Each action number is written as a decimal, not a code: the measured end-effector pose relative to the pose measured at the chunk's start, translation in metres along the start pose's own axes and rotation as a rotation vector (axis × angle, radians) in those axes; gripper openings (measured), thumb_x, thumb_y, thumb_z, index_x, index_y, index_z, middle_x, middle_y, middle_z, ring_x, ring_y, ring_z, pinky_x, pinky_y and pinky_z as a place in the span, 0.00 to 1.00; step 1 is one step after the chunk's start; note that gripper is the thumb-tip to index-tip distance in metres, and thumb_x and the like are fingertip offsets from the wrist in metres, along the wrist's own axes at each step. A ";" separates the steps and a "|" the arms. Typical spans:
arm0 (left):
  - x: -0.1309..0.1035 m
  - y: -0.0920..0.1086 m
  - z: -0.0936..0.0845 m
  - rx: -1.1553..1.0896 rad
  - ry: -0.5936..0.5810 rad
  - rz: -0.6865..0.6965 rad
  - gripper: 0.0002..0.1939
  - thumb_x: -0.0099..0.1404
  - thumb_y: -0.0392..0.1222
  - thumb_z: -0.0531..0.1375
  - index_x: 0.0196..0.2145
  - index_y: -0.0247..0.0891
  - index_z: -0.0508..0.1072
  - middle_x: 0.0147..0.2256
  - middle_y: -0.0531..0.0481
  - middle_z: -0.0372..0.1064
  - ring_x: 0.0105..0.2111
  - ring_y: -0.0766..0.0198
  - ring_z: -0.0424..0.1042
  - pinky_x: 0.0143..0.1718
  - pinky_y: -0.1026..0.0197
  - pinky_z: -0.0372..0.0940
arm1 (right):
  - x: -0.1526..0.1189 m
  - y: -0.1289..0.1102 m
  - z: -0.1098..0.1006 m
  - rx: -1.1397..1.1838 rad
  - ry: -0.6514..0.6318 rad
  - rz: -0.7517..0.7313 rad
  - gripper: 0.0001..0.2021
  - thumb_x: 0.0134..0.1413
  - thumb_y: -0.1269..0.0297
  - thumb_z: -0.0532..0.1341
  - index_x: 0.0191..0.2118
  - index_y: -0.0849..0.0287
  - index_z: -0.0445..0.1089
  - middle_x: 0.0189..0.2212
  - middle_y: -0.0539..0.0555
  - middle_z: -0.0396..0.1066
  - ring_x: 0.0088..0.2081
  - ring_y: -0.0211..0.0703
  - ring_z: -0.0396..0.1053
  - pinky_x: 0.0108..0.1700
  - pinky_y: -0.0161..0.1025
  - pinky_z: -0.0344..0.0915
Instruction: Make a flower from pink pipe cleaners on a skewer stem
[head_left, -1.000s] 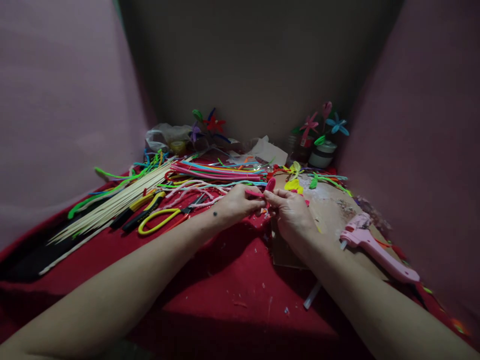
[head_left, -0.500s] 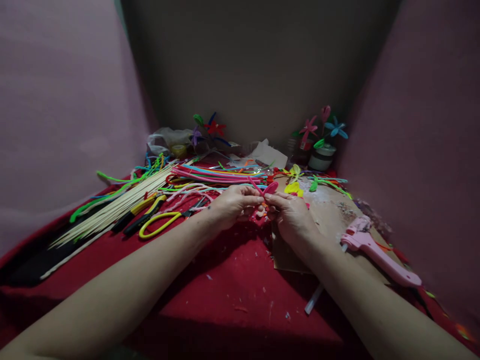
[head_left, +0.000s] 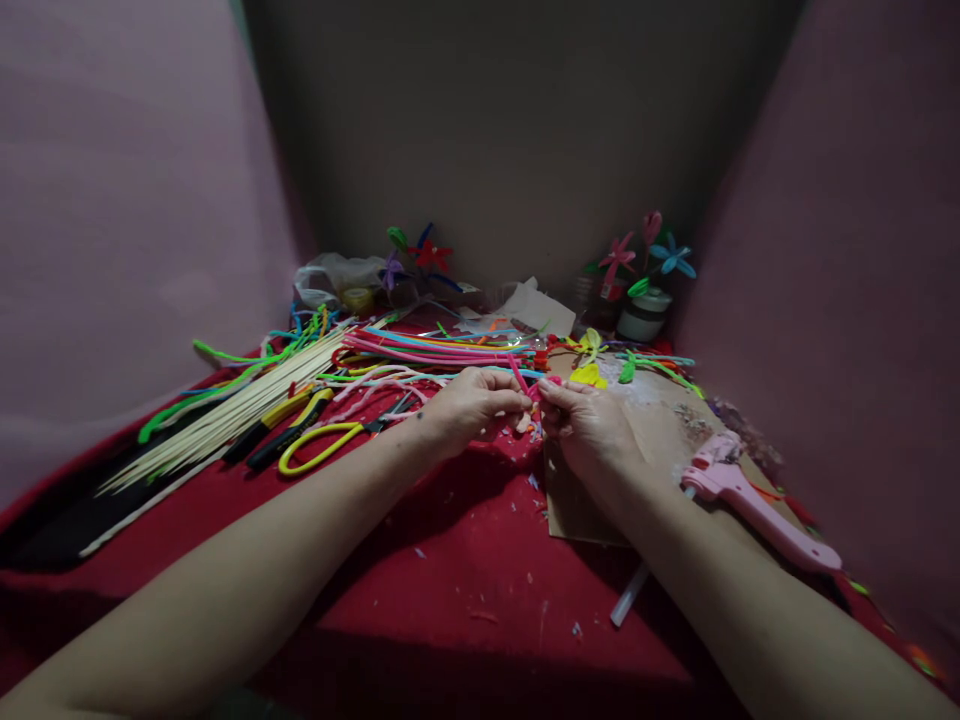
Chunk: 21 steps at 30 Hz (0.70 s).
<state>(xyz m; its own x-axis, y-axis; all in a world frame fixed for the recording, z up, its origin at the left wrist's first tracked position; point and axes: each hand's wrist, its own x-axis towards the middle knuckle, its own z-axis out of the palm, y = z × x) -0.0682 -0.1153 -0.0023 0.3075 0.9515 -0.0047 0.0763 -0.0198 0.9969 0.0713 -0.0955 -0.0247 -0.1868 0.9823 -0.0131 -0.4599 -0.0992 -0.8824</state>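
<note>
Between my hands, over the red cloth, is a bent pink pipe cleaner. My left hand pinches it from the left with thumb and forefinger. From the other side my right hand is closed on it too, thumb against finger, and covers part of its shape. One thin pink end sticks up above the fingertips. Just behind lies a bundle of straight pipe cleaners in pink, blue and other colours. A yellow pipe-cleaner piece rests on the cardboard beyond my right hand.
Left of my hands are yellow-handled scissors, black-and-yellow pliers and thin wooden sticks. A pink glue gun lies on the cardboard at right. Pipe-cleaner flowers and a white pot stand at the back.
The pink loop that stood above my fingers has tilted down and is now mostly hidden by my right hand. My fingertips have drawn slightly apart.
</note>
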 end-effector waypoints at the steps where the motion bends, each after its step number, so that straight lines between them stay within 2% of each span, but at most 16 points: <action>1: 0.001 0.000 -0.001 -0.007 -0.008 -0.004 0.07 0.54 0.37 0.57 0.20 0.34 0.66 0.15 0.57 0.61 0.12 0.76 0.50 0.15 0.67 0.42 | 0.000 0.001 0.000 0.007 -0.014 0.003 0.09 0.32 0.68 0.66 0.17 0.62 0.64 0.11 0.45 0.58 0.14 0.28 0.51 0.16 0.31 0.44; 4: 0.002 -0.002 -0.003 -0.007 -0.003 -0.004 0.07 0.54 0.38 0.58 0.21 0.34 0.66 0.16 0.56 0.62 0.12 0.76 0.50 0.14 0.67 0.42 | 0.000 0.003 0.000 -0.014 -0.065 -0.014 0.07 0.35 0.67 0.65 0.19 0.62 0.66 0.13 0.46 0.61 0.15 0.30 0.54 0.17 0.32 0.47; 7: 0.002 -0.002 -0.003 0.005 0.059 0.034 0.06 0.53 0.36 0.59 0.21 0.33 0.65 0.16 0.57 0.61 0.12 0.77 0.51 0.15 0.69 0.43 | -0.002 0.004 0.001 -0.091 -0.112 -0.020 0.05 0.36 0.67 0.64 0.23 0.62 0.68 0.15 0.47 0.65 0.16 0.32 0.59 0.19 0.32 0.51; 10: 0.002 -0.001 -0.003 -0.012 0.119 0.058 0.04 0.52 0.34 0.60 0.26 0.34 0.66 0.16 0.58 0.61 0.12 0.76 0.53 0.15 0.70 0.44 | -0.003 0.004 0.002 -0.121 -0.089 -0.030 0.05 0.35 0.68 0.64 0.23 0.63 0.69 0.14 0.47 0.65 0.16 0.32 0.59 0.19 0.31 0.51; 13: 0.001 0.000 -0.003 -0.043 0.081 0.064 0.07 0.52 0.33 0.59 0.32 0.35 0.67 0.18 0.57 0.65 0.12 0.77 0.52 0.14 0.70 0.43 | -0.002 0.005 0.002 -0.123 -0.064 -0.018 0.05 0.35 0.68 0.64 0.21 0.63 0.67 0.14 0.46 0.64 0.15 0.31 0.59 0.18 0.31 0.51; 18: -0.001 0.005 0.002 -0.042 0.162 0.071 0.06 0.50 0.32 0.61 0.28 0.33 0.68 0.19 0.55 0.66 0.14 0.77 0.55 0.16 0.70 0.47 | -0.002 0.004 0.003 -0.120 -0.057 -0.032 0.05 0.36 0.68 0.63 0.20 0.63 0.66 0.13 0.46 0.62 0.15 0.31 0.58 0.17 0.30 0.50; 21: 0.000 0.002 0.006 0.001 0.211 0.122 0.05 0.50 0.35 0.61 0.27 0.33 0.68 0.19 0.56 0.65 0.14 0.76 0.55 0.17 0.69 0.50 | -0.004 0.003 0.005 -0.112 -0.043 -0.045 0.05 0.35 0.69 0.63 0.19 0.63 0.66 0.13 0.46 0.61 0.14 0.30 0.57 0.17 0.30 0.49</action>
<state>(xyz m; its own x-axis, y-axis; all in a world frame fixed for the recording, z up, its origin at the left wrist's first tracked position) -0.0629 -0.1174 -0.0007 0.1091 0.9852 0.1323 0.0520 -0.1386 0.9890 0.0660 -0.1002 -0.0252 -0.2063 0.9774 0.0453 -0.3695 -0.0350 -0.9286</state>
